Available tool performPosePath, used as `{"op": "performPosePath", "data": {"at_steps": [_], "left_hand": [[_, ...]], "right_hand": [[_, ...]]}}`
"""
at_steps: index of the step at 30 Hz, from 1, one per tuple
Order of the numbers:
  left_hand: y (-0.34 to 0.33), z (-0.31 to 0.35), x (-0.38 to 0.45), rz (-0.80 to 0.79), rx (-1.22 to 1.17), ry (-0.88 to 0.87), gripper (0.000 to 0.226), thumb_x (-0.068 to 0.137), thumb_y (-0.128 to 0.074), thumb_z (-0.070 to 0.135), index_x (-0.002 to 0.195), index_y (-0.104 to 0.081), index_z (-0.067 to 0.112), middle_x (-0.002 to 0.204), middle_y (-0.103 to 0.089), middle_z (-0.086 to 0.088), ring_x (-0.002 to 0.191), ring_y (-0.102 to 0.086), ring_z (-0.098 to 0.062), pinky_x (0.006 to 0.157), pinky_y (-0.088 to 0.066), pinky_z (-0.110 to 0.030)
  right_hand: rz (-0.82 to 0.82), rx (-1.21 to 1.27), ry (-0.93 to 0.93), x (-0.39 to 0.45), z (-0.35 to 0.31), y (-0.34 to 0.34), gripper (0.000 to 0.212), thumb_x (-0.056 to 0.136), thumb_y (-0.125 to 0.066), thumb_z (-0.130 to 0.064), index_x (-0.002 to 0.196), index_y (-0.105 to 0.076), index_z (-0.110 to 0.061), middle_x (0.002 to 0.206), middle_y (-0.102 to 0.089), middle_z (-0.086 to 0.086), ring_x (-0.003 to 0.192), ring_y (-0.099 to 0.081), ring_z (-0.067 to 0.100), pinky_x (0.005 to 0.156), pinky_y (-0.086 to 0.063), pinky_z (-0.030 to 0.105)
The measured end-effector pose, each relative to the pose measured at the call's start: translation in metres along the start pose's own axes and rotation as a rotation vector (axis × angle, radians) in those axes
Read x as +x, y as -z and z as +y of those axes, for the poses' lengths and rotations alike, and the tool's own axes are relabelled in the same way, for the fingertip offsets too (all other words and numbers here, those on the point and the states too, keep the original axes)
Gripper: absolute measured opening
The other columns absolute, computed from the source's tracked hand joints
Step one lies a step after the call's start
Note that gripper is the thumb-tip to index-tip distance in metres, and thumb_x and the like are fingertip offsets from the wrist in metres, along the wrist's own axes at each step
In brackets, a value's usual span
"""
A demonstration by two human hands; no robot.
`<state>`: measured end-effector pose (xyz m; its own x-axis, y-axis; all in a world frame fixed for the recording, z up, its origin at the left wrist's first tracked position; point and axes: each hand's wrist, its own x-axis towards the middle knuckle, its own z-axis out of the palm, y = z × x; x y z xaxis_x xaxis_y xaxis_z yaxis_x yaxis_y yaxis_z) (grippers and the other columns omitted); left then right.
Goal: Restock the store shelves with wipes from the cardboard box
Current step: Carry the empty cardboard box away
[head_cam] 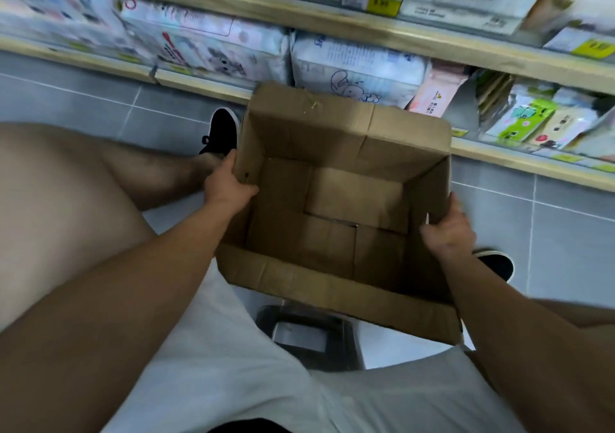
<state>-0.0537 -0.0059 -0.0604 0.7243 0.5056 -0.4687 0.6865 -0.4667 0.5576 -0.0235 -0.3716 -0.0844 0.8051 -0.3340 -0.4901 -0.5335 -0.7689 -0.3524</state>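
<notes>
Between the knees, above the grey tiled floor [565,232] and just in front of the bottom shelf [532,163]: cardboard box [336,206], open-topped, nothing visible inside but its folded bottom flaps. Gripped at both sides — left hand [229,188] wrapped over the left wall's rim, thumb inside; right hand [449,229] clamped on the right wall, fingers curled round the outside. Probably very light now, being empty, yet floppy: thin corrugated walls, loose top flaps, likely to bow or twist if squeezed hard. Best held low on opposite walls or under the base, not by the flaps. Wipes [432,94] already stacked along the shelf, soft plastic-wrapped packs, squashy and a little slippery by the look. Far flap nearly touching those packs, so little room forward; open floor to the right and left. Black stool [309,329] below the box, shoes on either side, both worth clearing when swinging it away.
</notes>
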Motion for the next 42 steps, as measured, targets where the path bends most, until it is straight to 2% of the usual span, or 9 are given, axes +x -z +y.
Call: {"op": "performPosePath", "data": {"at_steps": [4,7,11,16,22,28,31,36,42], "left_hand": [[0.030,-0.001,-0.021,0.024,-0.078,-0.116,0.080,0.080,-0.070,0.005,0.146,-0.032,0.027,0.131,-0.055,-0.007,0.124,-0.049,-0.026,0.106,-0.038,-0.038],[0.044,-0.010,-0.033,0.055,-0.048,-0.138,0.073,0.084,-0.066,0.007,0.146,-0.032,0.027,0.134,-0.053,-0.006,0.124,-0.048,-0.026,0.099,-0.038,-0.032],[0.052,-0.025,-0.026,0.135,-0.069,-0.133,0.065,0.089,-0.060,0.011,0.145,-0.033,0.032,0.139,-0.050,-0.001,0.126,-0.048,-0.023,0.104,-0.039,-0.033],[0.057,-0.049,-0.009,0.131,-0.199,-0.055,0.058,0.092,-0.057,0.011,0.144,-0.038,0.027,0.140,-0.049,-0.002,0.127,-0.047,-0.023,0.108,-0.040,-0.043],[0.091,-0.047,0.006,0.212,-0.140,0.029,0.053,0.094,-0.050,0.005,0.143,-0.041,0.025,0.141,-0.050,-0.001,0.130,-0.045,-0.024,0.110,-0.035,-0.038],[0.182,-0.025,-0.016,0.272,-0.124,0.180,0.051,0.094,-0.055,0.013,0.140,-0.044,0.032,0.141,-0.050,0.002,0.130,-0.046,-0.024,0.110,-0.032,-0.030],[0.237,-0.010,-0.041,0.286,-0.148,0.266,0.051,0.095,-0.052,0.013,0.140,-0.044,0.036,0.144,-0.047,0.004,0.130,-0.045,-0.025,0.109,-0.036,-0.033],[0.328,0.012,-0.104,0.357,-0.184,0.325,0.046,0.096,-0.055,0.025,0.139,-0.046,0.034,0.141,-0.051,0.006,0.125,-0.051,-0.022,0.094,-0.038,-0.020],[0.419,0.025,-0.180,0.418,-0.243,0.429,0.049,0.093,-0.053,0.017,0.138,-0.047,0.034,0.137,-0.055,0.003,0.118,-0.056,-0.026,0.095,-0.045,-0.027]], "right_hand": [[0.044,0.037,0.150,-0.008,-0.007,0.017,0.077,0.081,-0.067,-0.025,0.146,-0.029,-0.039,0.128,-0.057,0.011,0.113,-0.055,0.037,0.096,-0.045,0.042],[0.059,0.075,0.260,-0.023,-0.013,0.026,0.076,0.082,-0.066,-0.014,0.145,-0.032,-0.040,0.127,-0.058,0.010,0.112,-0.056,0.034,0.093,-0.046,0.042],[0.106,0.053,0.383,-0.040,-0.021,0.028,0.079,0.085,-0.066,-0.009,0.150,-0.028,-0.030,0.127,-0.058,0.017,0.114,-0.055,0.038,0.094,-0.044,0.046],[0.115,0.018,0.428,-0.032,-0.051,0.016,0.082,0.085,-0.066,-0.010,0.151,-0.023,-0.036,0.128,-0.057,0.015,0.114,-0.056,0.037,0.097,-0.044,0.044],[-0.019,-0.025,0.393,-0.026,-0.103,0.006,0.082,0.088,-0.062,-0.007,0.152,-0.019,-0.038,0.131,-0.054,0.017,0.117,-0.054,0.036,0.100,-0.045,0.049],[-0.084,-0.093,0.434,-0.056,-0.179,0.044,0.081,0.088,-0.062,-0.010,0.151,-0.020,-0.037,0.124,-0.056,0.017,0.113,-0.056,0.037,0.095,-0.046,0.046],[-0.107,-0.134,0.476,-0.085,-0.221,0.075,0.078,0.090,-0.062,-0.015,0.151,-0.019,-0.037,0.124,-0.058,0.018,0.111,-0.057,0.038,0.094,-0.047,0.047],[-0.138,-0.186,0.579,-0.145,-0.291,0.135,0.075,0.090,-0.055,-0.012,0.150,-0.021,-0.041,0.113,-0.063,0.018,0.101,-0.060,0.039,0.085,-0.049,0.046],[-0.216,-0.270,0.672,-0.221,-0.376,0.198,0.077,0.088,-0.053,-0.005,0.151,-0.022,-0.037,0.117,-0.060,0.018,0.102,-0.058,0.042,0.087,-0.048,0.046]]}}
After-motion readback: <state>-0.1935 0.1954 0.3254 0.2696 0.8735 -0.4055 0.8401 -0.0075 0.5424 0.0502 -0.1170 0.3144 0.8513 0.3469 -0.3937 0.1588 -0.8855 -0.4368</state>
